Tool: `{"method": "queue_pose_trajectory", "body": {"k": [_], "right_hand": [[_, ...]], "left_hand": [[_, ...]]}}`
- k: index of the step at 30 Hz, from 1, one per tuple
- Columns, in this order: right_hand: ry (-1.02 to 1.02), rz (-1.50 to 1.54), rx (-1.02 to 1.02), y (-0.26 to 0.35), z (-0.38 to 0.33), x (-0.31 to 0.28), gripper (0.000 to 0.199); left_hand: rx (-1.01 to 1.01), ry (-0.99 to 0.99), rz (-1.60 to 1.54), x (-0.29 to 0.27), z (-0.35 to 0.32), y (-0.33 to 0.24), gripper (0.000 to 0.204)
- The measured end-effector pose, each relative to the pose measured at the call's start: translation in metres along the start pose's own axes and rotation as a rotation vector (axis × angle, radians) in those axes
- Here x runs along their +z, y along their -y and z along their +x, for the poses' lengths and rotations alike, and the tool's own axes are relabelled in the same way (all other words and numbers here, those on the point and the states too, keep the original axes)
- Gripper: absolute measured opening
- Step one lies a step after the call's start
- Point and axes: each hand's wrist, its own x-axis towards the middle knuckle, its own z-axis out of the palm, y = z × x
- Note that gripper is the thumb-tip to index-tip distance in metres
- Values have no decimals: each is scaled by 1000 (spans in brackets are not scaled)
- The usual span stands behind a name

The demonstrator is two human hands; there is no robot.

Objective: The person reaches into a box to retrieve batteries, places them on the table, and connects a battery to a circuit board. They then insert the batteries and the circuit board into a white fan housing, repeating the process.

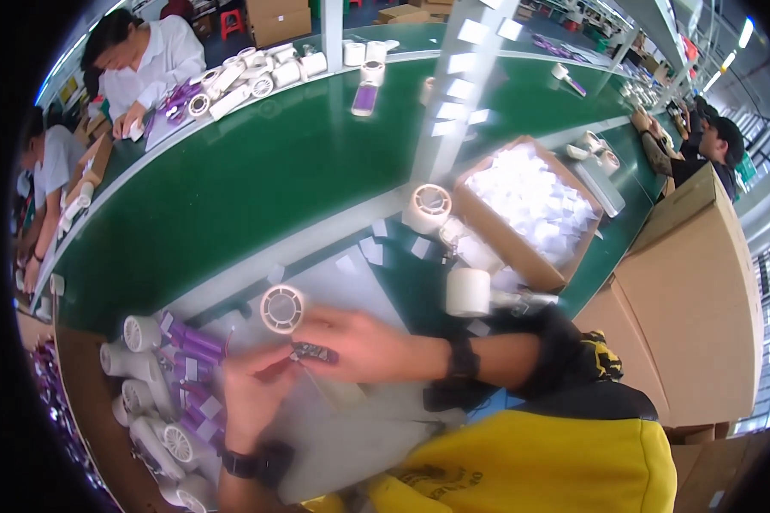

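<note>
My right hand (pixel 364 344) is closed on a small dark circuit board (pixel 316 351), held just above the work surface. At the board's left end, the fingertips of my left hand (pixel 252 389) are pinched together; what they grip is blurred. Just beyond my hands lies a white round fan head (pixel 282 309) with a ribbed ring. A pale handle-like piece (pixel 340 392) shows below my right hand, partly covered by it. To the left of my left hand, purple handle parts (pixel 195 342) with white paper tags lie beside several white fan housings (pixel 150 376).
A cardboard box (pixel 560 278) full of white paper slips stands at the right, with white housings (pixel 468 292) beside it. Beyond a pale rail runs a green conveyor belt (pixel 274 171) carrying a purple-and-white fan (pixel 365 96). A metal post (pixel 441 154) rises here. Co-workers (pixel 150 60) sit across.
</note>
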Motion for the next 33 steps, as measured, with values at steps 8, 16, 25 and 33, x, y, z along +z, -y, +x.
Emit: {"method": "queue_pose_trajectory", "body": {"k": [8, 16, 25, 33], "right_hand": [[-2, 53, -5, 0, 2, 1, 36], [-38, 53, 141, 12, -4, -13, 30], [73, -49, 404, 29, 0, -31, 19], [155, -84, 328, 30, -1, -37, 18]], "left_hand": [[14, -59, 12, 2, -4, -11, 23], [200, -5, 85, 14, 3, -9, 18], [-33, 90, -191, 20, 6, -17, 34], [-79, 177, -238, 24, 6, -19, 34]]}}
